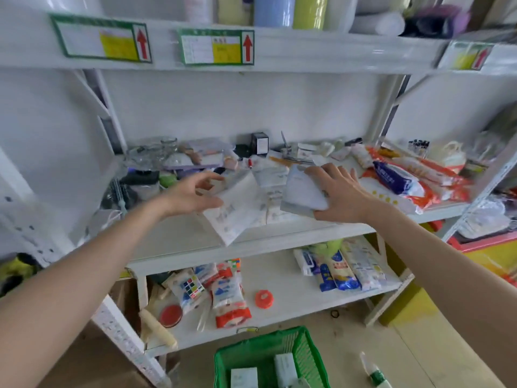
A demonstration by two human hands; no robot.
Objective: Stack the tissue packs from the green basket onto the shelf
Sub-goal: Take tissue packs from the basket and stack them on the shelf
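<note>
Nearest my lens, the green basket [305,351] sits on the floor, its slatted plastic walls around at least two boxy white tissue packs [284,368]. Above it my right hand [340,196] is clamped on a soft, pale rectangular tissue pack [302,191], thumb under its lower edge, fingers spread over the top, holding it tilted over the white metal shelf [251,242]. My left hand [193,194] hovers with fingers apart and curled, gripping nothing, just above crinkly white printed packs [237,217] lying flat on that shelf board. Glossy orange wrappers [436,186] lie to the right.
</note>
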